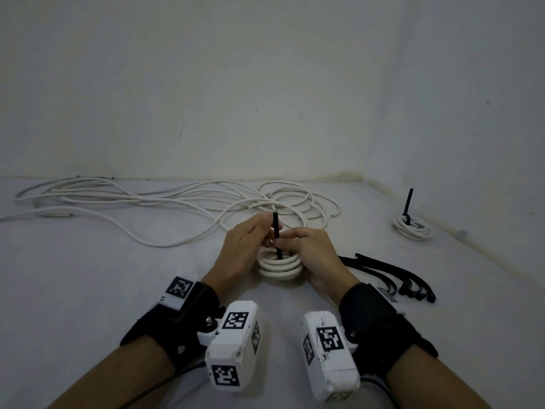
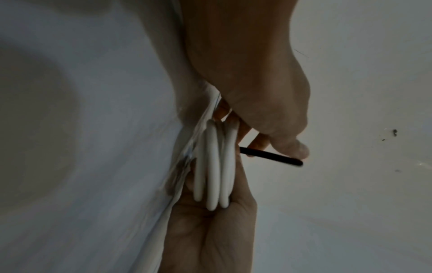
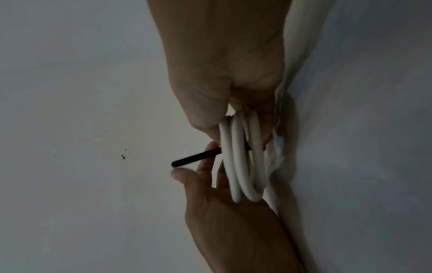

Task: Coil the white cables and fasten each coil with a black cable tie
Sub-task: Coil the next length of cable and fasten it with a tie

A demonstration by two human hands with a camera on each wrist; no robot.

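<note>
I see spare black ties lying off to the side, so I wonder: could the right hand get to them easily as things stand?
Probably yes. The spare black ties lie on the table just beside the right hand, with nothing between them. But that hand now grips the white coil, so it would have to let go first.

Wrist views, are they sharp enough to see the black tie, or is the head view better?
Head view: dim but sharp, the cable tie stands crisp above the coil. Left wrist view: dark, tie tip smeared. Right wrist view: dark, the left hand blurred.
</note>
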